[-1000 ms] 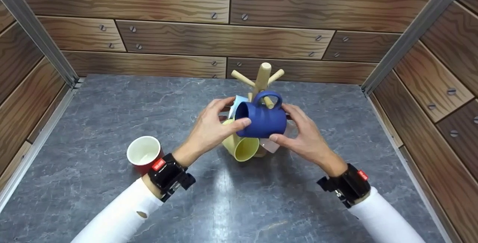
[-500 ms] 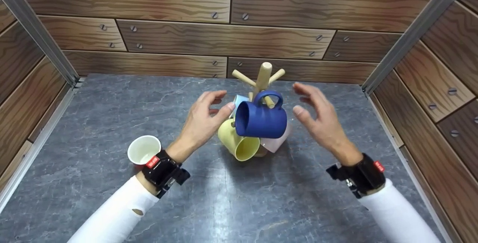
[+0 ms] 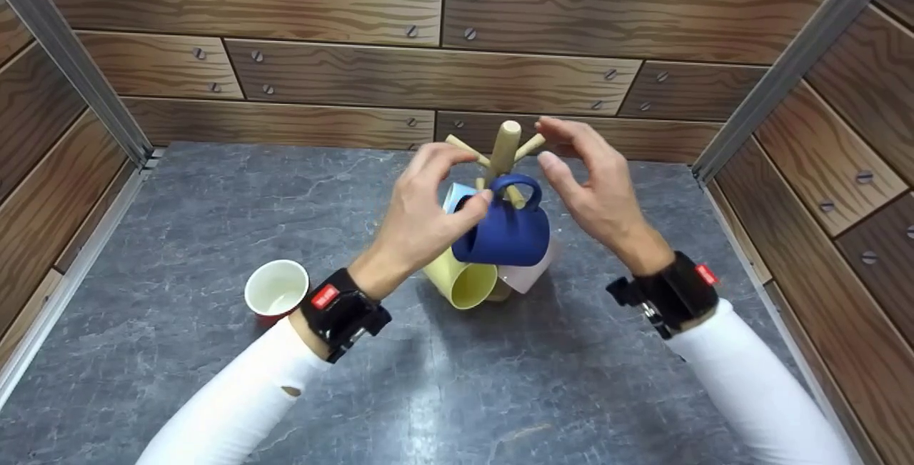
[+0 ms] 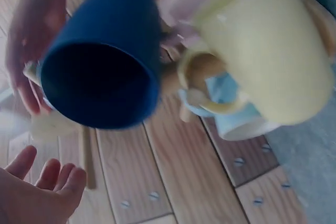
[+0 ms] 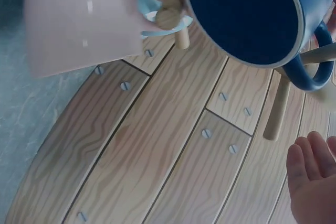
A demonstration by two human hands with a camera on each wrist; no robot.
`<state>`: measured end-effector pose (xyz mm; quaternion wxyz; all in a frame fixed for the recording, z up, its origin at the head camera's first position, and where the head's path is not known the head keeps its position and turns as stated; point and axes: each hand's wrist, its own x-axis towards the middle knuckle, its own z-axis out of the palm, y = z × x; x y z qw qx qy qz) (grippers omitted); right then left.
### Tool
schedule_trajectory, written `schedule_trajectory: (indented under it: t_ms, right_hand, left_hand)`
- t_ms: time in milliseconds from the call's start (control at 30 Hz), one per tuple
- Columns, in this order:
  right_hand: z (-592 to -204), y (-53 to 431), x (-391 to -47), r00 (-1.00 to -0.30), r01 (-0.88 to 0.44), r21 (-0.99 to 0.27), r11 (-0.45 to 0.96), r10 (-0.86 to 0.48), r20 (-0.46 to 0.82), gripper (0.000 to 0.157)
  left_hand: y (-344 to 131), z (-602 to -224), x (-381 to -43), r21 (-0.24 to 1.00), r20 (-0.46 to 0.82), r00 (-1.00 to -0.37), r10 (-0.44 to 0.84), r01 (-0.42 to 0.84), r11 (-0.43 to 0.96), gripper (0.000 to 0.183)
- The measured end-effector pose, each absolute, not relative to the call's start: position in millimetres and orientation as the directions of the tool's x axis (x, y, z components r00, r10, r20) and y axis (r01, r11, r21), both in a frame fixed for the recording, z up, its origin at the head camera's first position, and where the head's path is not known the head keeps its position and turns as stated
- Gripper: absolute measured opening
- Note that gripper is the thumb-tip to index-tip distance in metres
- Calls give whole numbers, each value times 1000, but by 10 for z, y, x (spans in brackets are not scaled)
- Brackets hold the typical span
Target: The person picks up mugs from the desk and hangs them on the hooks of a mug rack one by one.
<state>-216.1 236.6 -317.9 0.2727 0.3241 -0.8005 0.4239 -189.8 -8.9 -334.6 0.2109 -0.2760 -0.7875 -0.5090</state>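
A dark blue mug [image 3: 510, 240] hangs by its handle from a peg of the wooden mug tree [image 3: 505, 145]. My left hand [image 3: 432, 211] is beside it with fingers loosely bent; its thumb overlaps the mug's rim in the head view, while the left wrist view shows the fingers apart from the mug [image 4: 105, 56]. My right hand [image 3: 593, 183] hovers at the tree's right, empty, fingers extended and near an upper peg. Lower on the tree hang a yellow mug [image 3: 460, 285], a pale pink mug [image 5: 84, 19] and a light blue mug [image 3: 454, 198], partly hidden.
A red cup with a white inside [image 3: 277, 288] stands upright on the grey marbled table [image 3: 214, 222], left of my left forearm. Wood-patterned panels [image 3: 328, 72] enclose the back and sides, with metal posts at the corners.
Both hands have let go of the blue mug, which stays hanging on its peg. They drew apart, then moved up and inward toward the top of the tree.
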Motion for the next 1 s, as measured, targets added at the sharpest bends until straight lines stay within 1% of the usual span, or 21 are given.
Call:
schedule_trajectory:
  t_ms: [67,233,400,467,600,767,1000]
  right_hand:
    - [-3152,2316,-2189,-626,-763,-484,429,-302,719,39]
    - [-3097,2220,-2244,-612,-771,-447,454,-332,718,37]
    - [-3069,2163,-2290,-585,-787,-405,465,-357,728,34]
    - [-3064,2143,-2303,-578,-794,-397,461,-367,729,33]
    - [-3062,2106,-2322,-560,-809,-383,446,-388,732,31]
    - [-3064,2082,-2342,-546,-823,-378,424,-404,734,28]
    - [-3061,2078,-2360,-546,-824,-381,419,-411,730,24]
  left_hand:
    - [-23,-3304,-1888,655,638,-731,242,680,329,39]
    - [114,-3242,-1885,577,690,-659,300,751,322,32]
    - [191,-3236,-1908,464,740,-562,369,824,324,25]
    - [213,-3243,-1918,425,743,-535,402,842,333,23]
    - [252,-3264,-1938,379,732,-515,446,852,361,18]
    - [276,-3283,-1949,341,734,-493,468,862,374,11]
    - [270,-3297,-1959,287,745,-455,489,879,381,6]
